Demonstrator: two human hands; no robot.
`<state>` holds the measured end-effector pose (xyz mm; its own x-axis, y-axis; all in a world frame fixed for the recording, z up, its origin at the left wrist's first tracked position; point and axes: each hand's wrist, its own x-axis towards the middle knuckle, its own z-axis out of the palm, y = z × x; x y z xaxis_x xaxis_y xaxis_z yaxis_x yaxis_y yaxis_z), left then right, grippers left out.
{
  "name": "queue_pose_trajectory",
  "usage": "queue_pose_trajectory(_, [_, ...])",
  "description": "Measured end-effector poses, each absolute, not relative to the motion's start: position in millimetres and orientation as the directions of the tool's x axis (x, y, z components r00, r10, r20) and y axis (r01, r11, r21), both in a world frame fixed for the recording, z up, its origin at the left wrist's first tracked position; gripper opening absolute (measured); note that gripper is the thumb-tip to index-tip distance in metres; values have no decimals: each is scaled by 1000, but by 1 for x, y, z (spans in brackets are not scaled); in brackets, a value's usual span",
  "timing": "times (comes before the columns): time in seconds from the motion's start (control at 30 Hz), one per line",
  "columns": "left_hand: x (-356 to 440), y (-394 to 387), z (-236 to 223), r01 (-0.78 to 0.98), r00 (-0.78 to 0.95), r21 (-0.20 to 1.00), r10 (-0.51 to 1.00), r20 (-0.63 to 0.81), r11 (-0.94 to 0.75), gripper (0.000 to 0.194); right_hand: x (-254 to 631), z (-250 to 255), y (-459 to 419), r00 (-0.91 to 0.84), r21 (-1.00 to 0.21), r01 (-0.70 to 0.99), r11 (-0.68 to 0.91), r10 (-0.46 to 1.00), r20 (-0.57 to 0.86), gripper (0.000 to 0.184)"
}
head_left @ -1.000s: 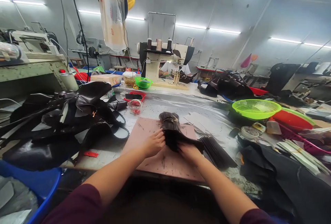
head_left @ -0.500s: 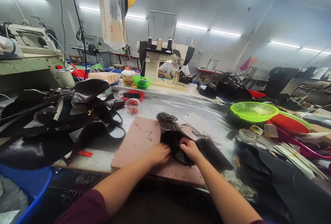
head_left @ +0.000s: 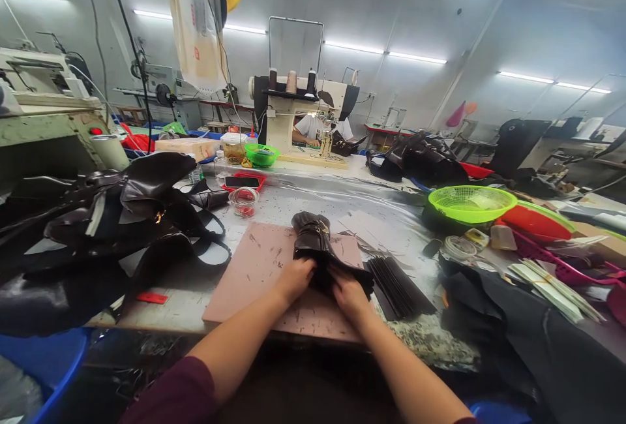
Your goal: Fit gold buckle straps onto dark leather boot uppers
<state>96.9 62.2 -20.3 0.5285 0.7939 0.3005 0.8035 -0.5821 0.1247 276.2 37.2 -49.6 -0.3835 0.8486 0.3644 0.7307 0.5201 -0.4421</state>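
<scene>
A dark, shiny leather boot upper (head_left: 312, 235) with a strap and a small metal fitting lies on a pink board (head_left: 244, 267), toe end away from me. My left hand (head_left: 296, 279) is closed on the left edge of its opening, the fingertips hidden in the dark leather. On the other side, my right hand (head_left: 349, 295) reaches into the opening and grips the right flap, its fingers partly out of sight. Just right of the board lies a fanned stack of dark strips (head_left: 398, 287).
More dark leather uppers (head_left: 147, 196) are heaped at left. A sewing machine (head_left: 303, 111) stands ahead, a person (head_left: 313, 129) behind it. At right are a green basket (head_left: 472, 204), black sheet material (head_left: 528, 333) and bundled pale strips (head_left: 552, 290). A blue tub (head_left: 73, 372) sits lower left.
My right hand has moved down and slightly left, its fingers going from a raised pinch at the edge into the opening. The boot upper's flap now spreads out to the right.
</scene>
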Motion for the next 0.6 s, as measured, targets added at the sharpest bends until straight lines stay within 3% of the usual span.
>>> queue_pose_trajectory(0.23, [77, 67, -28, 653, 732, 11, 634, 249, -758, 28, 277, -50, 27, -449, -407, 713, 571, 817, 361, 44])
queue_pose_trajectory(0.5, [74, 67, -34, 624, 763, -40, 597, 247, -781, 31, 281, -53, 20, -494, -366, 710, 601, 797, 348, 41])
queue_pose_trajectory(0.6, [70, 60, -30, 628, 757, -35, 599, 259, -778, 33, 284, -56, 13, -422, -354, 761, 544, 829, 368, 39])
